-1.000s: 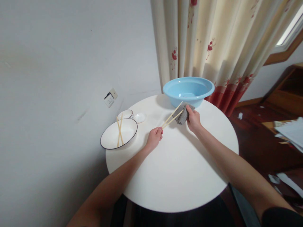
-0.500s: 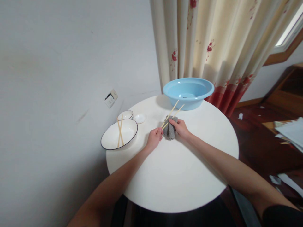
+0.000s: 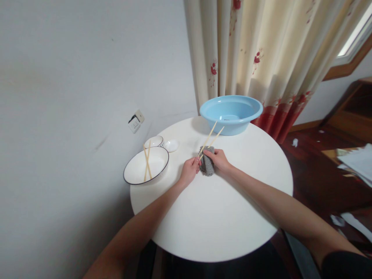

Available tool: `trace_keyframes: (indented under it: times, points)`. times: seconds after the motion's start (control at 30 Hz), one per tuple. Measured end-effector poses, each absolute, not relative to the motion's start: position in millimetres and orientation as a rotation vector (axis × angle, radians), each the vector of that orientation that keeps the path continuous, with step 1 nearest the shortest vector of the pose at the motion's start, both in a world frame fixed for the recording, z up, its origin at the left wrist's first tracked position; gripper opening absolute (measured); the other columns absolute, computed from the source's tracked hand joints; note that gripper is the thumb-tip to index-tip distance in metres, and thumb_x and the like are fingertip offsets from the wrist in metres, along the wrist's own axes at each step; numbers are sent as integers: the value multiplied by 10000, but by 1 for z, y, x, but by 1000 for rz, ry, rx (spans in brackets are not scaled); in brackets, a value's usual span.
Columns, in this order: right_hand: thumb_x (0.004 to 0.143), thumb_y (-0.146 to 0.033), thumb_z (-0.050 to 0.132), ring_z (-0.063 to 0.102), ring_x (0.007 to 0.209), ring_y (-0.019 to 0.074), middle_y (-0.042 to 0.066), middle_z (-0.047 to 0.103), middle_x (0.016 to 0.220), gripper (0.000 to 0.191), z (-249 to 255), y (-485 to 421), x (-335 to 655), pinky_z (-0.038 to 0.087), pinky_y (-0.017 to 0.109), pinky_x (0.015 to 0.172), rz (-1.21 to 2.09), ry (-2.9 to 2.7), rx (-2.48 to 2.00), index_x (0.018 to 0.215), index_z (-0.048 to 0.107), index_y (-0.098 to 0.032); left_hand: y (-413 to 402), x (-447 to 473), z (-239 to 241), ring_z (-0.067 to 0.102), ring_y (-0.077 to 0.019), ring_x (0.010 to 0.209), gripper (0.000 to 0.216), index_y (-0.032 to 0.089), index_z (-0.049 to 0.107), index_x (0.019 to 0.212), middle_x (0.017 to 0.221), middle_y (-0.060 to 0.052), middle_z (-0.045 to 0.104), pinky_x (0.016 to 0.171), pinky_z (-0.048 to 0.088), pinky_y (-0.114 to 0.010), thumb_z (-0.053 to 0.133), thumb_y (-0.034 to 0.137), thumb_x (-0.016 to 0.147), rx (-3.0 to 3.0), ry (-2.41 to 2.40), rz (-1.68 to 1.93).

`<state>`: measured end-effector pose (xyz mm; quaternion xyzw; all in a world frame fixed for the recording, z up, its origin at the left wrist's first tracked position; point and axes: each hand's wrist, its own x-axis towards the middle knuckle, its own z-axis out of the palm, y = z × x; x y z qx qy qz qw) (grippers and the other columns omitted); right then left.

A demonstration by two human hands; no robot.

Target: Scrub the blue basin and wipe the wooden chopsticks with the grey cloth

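Observation:
My left hand (image 3: 189,170) is closed on the near ends of a pair of wooden chopsticks (image 3: 211,137), which slant up and away toward the blue basin (image 3: 231,113). Right beside it, my right hand (image 3: 220,161) grips a grey cloth (image 3: 206,165) folded around the lower part of those chopsticks. Both hands hover over the middle of the round white table (image 3: 215,209).
At the table's left edge a white bowl with a dark rim (image 3: 146,164) carries a second pair of chopsticks (image 3: 147,160). Behind it stand a small bowl (image 3: 154,141) and a small white dish (image 3: 171,145). A curtain hangs behind the basin; papers lie on the floor at right.
My right hand has slid the grey cloth down the chopsticks from their far tips near the basin to just beside my left hand. The chopsticks now tilt a bit steeper.

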<state>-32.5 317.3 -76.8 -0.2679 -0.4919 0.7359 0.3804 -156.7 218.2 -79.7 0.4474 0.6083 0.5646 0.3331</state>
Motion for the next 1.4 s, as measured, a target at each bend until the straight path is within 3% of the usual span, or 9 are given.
trace_keyframes:
  times: [0.27,0.6,0.97,1.4]
  points:
    - [565,-641,889,535,537,141,39,684,597,514,-71,340,-29,408,274,488,1675,-1166,-819,613,701,-165,215,-158,-78,357,-97,434,533,196,541,714,469,62,401,474,247,-255,498,688,915,1203,1681,1456]
    - [571,-625,887,588,578,148,26,721,640,489,-71,355,-24,444,256,536,1566,-1116,-820,664,725,-174,212,-157,-77,379,-94,458,544,164,614,792,512,65,408,479,244,-253,558,697,879,1147,1543,1437]
    - [570,-674,879,584,604,142,16,716,666,541,-73,355,-26,456,254,569,1579,-1124,-766,697,729,-171,214,-159,-83,376,-92,453,529,182,572,781,514,74,392,469,243,-245,526,695,904,1187,1573,1422]
    - [598,-771,822,509,534,121,20,663,601,637,-76,328,-31,381,261,523,1744,-1392,-659,662,702,-149,217,-157,-80,377,-92,440,593,202,514,720,502,71,385,450,271,-243,524,776,872,1153,1576,1437]
